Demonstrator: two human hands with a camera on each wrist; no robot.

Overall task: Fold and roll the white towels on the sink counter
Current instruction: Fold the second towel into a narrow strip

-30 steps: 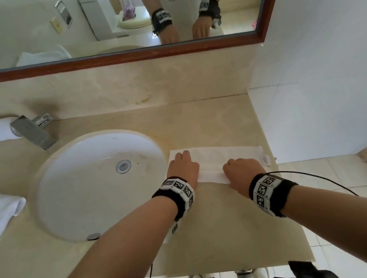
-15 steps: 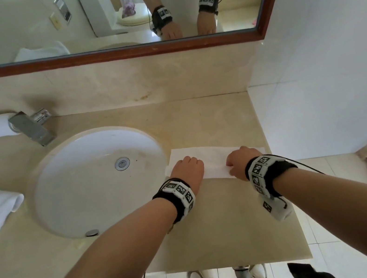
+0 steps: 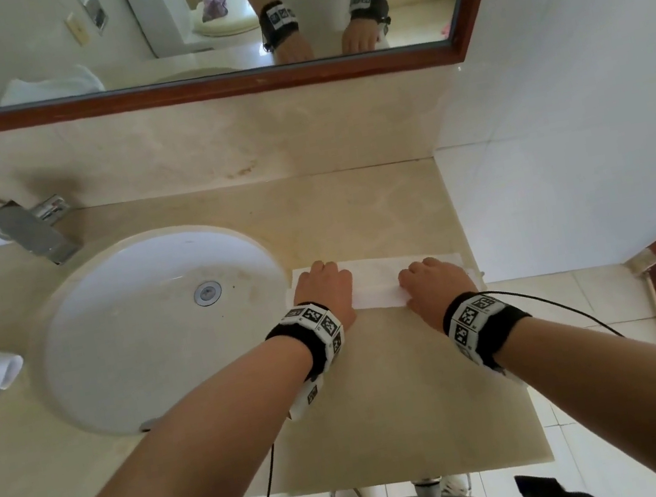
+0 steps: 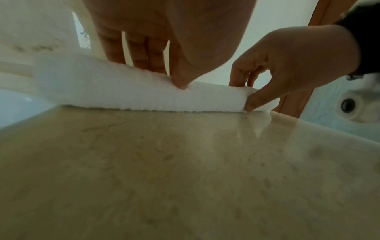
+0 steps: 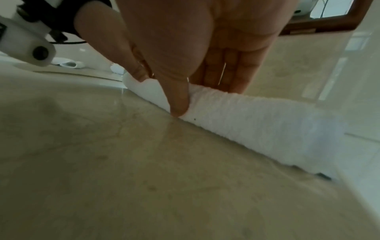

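With both the left hand (image 3: 326, 288) and right hand (image 3: 433, 283) pinching the towel (image 3: 374, 284) roll, thumbs beneath fingers, uneven pressure could skew it.

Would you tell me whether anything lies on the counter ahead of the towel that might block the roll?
Nothing visible does. Both the left hand and right hand grip the towel directly, and the counter beyond it towards the wall looks bare.
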